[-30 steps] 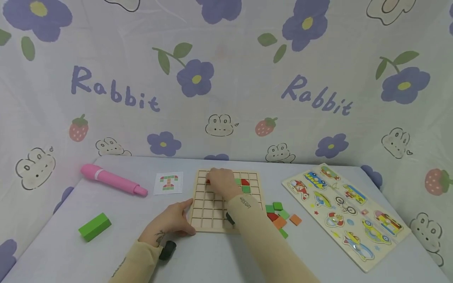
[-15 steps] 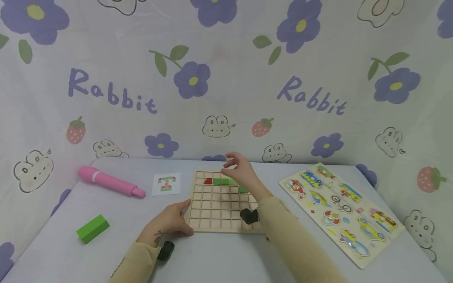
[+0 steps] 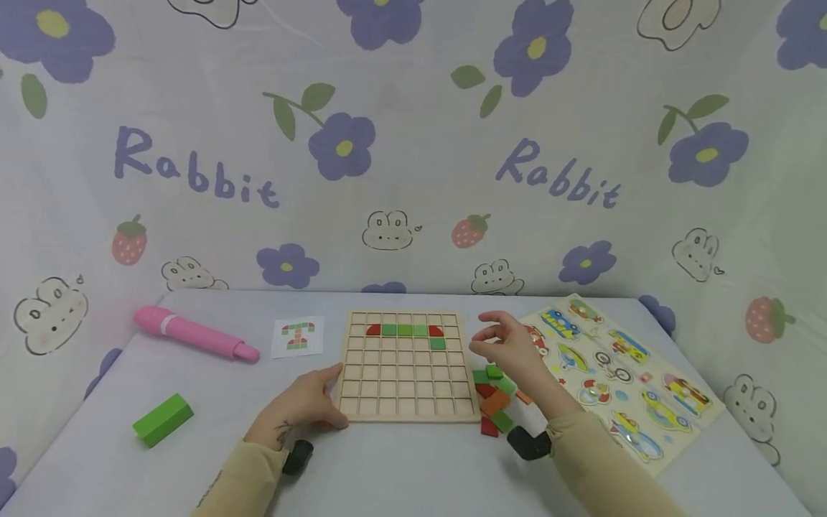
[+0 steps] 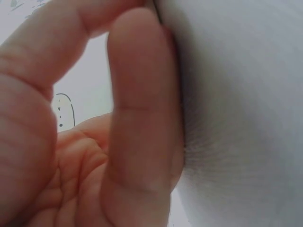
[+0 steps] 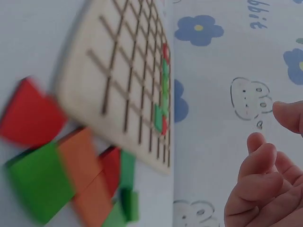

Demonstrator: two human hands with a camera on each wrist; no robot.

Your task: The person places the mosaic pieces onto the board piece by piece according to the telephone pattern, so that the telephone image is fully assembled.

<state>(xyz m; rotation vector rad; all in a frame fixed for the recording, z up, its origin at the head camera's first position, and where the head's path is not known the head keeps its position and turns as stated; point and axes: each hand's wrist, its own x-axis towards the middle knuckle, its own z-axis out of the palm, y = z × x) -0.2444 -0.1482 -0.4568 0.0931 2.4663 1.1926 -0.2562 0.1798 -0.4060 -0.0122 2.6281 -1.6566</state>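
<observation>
My left hand (image 3: 300, 402) touches the left edge of a wooden grid board (image 3: 408, 418), thumb by its near corner and fingers along the side. In the left wrist view, the fingers (image 4: 142, 94) fill much of the picture. A row on the board has a red quarter-round tile (image 3: 374, 330) at the left end, three green tiles (image 3: 405, 329) and another red tile (image 3: 436, 331). One green square (image 3: 438, 343) sits below the right end. My right hand (image 3: 510, 348) hovers right of the board, fingers loosely bent and holding nothing.
Loose orange (image 5: 80, 158), green (image 5: 40, 182) and red (image 5: 31, 116) tiles lie beside the board's right edge. A picture puzzle (image 3: 685, 431) lies further right. To the left are a pattern card (image 3: 297, 337), a pink microphone-shaped object (image 3: 200, 337) and a green block (image 3: 163, 421).
My right hand has lifted off the upper left of the board and moved right, past its edge. The tile row and the loose tiles now show. My left hand stays put.
</observation>
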